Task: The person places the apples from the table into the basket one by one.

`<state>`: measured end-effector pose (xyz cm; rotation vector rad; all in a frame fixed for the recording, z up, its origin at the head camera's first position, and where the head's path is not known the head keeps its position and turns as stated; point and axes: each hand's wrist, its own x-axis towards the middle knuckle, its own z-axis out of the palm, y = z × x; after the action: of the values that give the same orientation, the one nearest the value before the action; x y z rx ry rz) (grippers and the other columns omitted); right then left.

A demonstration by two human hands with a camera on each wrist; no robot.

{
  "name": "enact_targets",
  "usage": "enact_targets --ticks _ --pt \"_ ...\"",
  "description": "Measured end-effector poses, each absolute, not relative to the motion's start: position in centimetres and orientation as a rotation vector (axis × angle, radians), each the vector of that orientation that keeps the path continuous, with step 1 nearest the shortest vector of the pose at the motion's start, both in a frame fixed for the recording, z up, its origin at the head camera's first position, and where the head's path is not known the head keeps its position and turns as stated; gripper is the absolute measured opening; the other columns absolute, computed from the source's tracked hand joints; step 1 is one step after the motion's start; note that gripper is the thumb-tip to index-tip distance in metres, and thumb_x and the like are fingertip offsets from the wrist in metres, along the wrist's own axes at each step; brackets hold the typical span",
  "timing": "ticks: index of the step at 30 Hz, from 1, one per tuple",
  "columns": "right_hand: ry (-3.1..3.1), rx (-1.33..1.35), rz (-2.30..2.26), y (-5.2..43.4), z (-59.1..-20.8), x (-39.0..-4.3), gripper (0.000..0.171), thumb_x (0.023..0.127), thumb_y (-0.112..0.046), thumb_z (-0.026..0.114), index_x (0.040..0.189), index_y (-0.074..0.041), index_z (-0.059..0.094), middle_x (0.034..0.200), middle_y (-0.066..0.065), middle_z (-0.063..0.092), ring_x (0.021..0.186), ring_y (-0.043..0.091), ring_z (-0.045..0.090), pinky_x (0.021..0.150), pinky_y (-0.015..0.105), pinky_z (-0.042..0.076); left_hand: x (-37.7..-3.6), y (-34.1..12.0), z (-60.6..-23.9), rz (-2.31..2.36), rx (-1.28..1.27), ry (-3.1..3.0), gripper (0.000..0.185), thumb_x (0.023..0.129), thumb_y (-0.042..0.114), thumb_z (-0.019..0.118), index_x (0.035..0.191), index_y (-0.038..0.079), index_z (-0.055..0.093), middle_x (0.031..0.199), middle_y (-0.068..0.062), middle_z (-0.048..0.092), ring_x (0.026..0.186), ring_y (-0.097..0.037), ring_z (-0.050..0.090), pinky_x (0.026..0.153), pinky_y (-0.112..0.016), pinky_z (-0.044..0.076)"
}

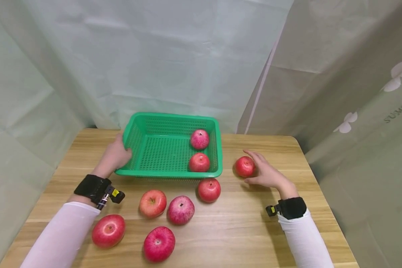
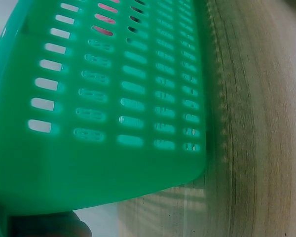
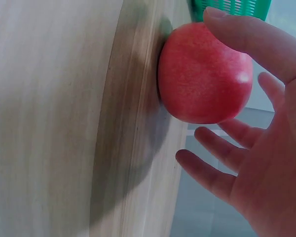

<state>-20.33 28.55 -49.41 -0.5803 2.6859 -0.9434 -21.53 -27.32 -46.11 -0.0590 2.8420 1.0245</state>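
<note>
My left hand (image 1: 116, 154) grips the left rim of a green plastic basket (image 1: 167, 174), thumb over the edge. In the left wrist view the slotted wall of the basket (image 2: 93, 168) fills most of the picture. Two red apples sit at the right end inside it, a darker apple (image 1: 199, 139) behind a lighter apple (image 1: 199, 162). Right of the basket, my right hand (image 1: 268, 174) has its fingers spread around a red apple (image 1: 244, 166) on the table. The right wrist view shows the thumb in front of that apple (image 3: 202, 79) and the other fingers extended beside it.
A red apple (image 1: 209, 190) lies just in front of the basket. Nearer are an orange-red apple (image 1: 152, 203), a dark pink apple (image 1: 181, 210), another dark apple (image 1: 159, 244) and a large apple (image 1: 108, 231) by the left sleeve. Pale curtains (image 1: 187, 67) hang behind the wooden table (image 1: 234, 238).
</note>
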Motion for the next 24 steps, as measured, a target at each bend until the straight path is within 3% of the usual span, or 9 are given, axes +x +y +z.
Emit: enact_targets --ticks 5,14,24 --pt "2.696 -0.587 -0.912 28.3 -49.3 -20.4 0.109 0.08 -0.016 0.094 0.168 -0.03 0.031 0.163 0.018 0.035 0.144 0.043 0.044 0.107 0.067 0.046 -21.6 -27.3 -46.2 1.037 -0.071 2.833 0.072 0.105 0.009 0.046 0.162 -0.016 0.009 0.121 -0.045 0.055 0.079 -0.037 0.066 0.057 -0.039 0.053" --pt "2.744 -0.625 -0.867 27.8 -49.4 -20.6 0.101 0.08 -0.018 0.094 0.165 -0.03 0.04 0.161 0.016 0.038 0.141 0.043 0.047 0.104 0.064 0.05 -21.5 -27.2 -46.1 1.033 -0.068 2.837 0.071 0.105 0.009 0.047 0.161 -0.016 0.011 0.118 -0.043 0.057 0.079 -0.037 0.066 0.057 -0.038 0.052" --pt "2.784 -0.684 -0.812 27.1 -49.4 -20.8 0.093 0.079 -0.017 0.095 0.16 -0.018 0.049 0.156 0.018 0.043 0.136 0.047 0.051 0.1 0.065 0.053 -21.6 -27.3 -46.2 1.015 -0.058 2.848 0.073 0.105 0.01 0.047 0.161 -0.018 0.01 0.121 -0.047 0.055 0.082 -0.04 0.066 0.059 -0.04 0.054"
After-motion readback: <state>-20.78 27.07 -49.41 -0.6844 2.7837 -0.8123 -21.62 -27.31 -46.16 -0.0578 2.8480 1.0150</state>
